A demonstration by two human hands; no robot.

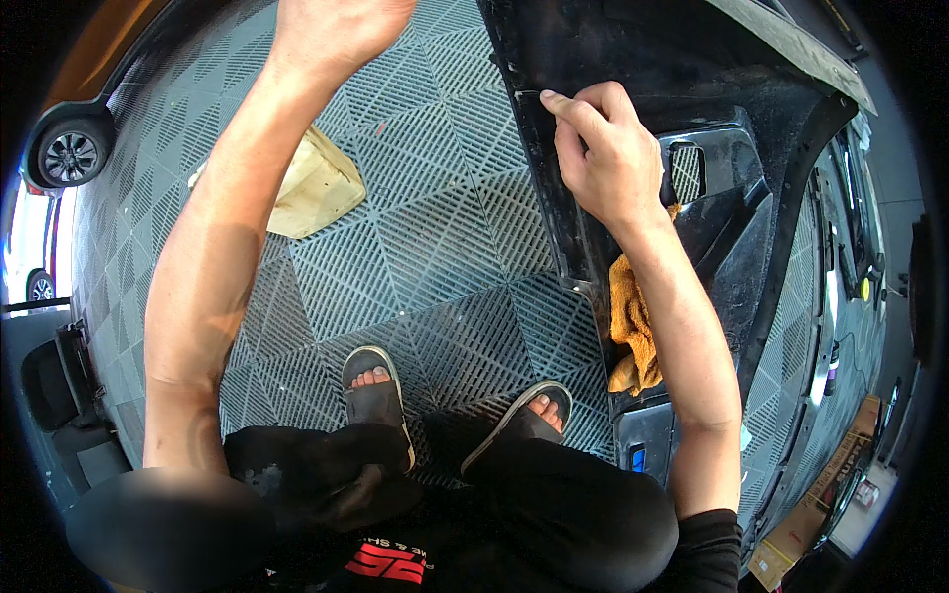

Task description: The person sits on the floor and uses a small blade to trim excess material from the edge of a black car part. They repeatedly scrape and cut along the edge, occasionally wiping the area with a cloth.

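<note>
My right hand (608, 153) is over the left edge of a large black plastic car panel (578, 49). Its index finger is stretched out to the edge, with the other fingers curled in. A thin pale line shows by the fingertip; whether anything is pinched there is hidden. At the top edge of the view is my left hand (341, 25), with its fingers cut off by the frame. Beneath my right forearm, a crumpled orange-brown cloth (633, 331) lies on the panel. A pale yellow, creased bag or cloth (321, 188) on the floor is partly behind my left forearm.
Grey slatted tiles (435, 247) make up the floor around my sandalled feet. A car wheel (74, 153) stands at the far left, above a dark seat (59, 395). A small device with a blue face (638, 458) is near my right elbow. Cardboard boxes (816, 504) lie at the lower right.
</note>
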